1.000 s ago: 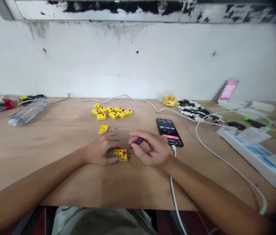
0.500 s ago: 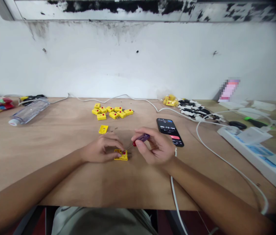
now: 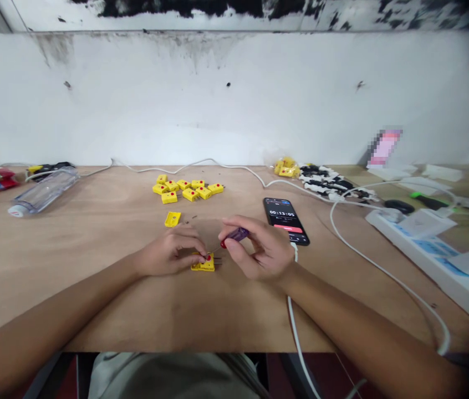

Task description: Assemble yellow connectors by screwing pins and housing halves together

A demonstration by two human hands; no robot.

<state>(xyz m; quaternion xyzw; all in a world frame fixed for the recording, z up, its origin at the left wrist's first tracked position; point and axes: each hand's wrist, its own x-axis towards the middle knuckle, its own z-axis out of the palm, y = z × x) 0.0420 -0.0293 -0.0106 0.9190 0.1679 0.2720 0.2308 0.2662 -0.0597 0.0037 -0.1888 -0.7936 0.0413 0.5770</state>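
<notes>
Screwdriver (image 3: pixel 235 235) sits pinched in my right grip (image 3: pixel 257 249), its thin tip just above the yellow plug (image 3: pixel 203 264), which my left grip (image 3: pixel 172 252) holds closed around, mid-bench (image 3: pixel 72 277) toward the front edge.

**Purple screwdriver tilted over yellow connector**

The purple-handled screwdriver (image 3: pixel 236 235), red at its shaft end, slanted down, its thin shaft reaching toward the yellow thermocouple connector (image 3: pixel 203 265), which lay flat, red-dotted face up, metal pins pointing right.
</notes>
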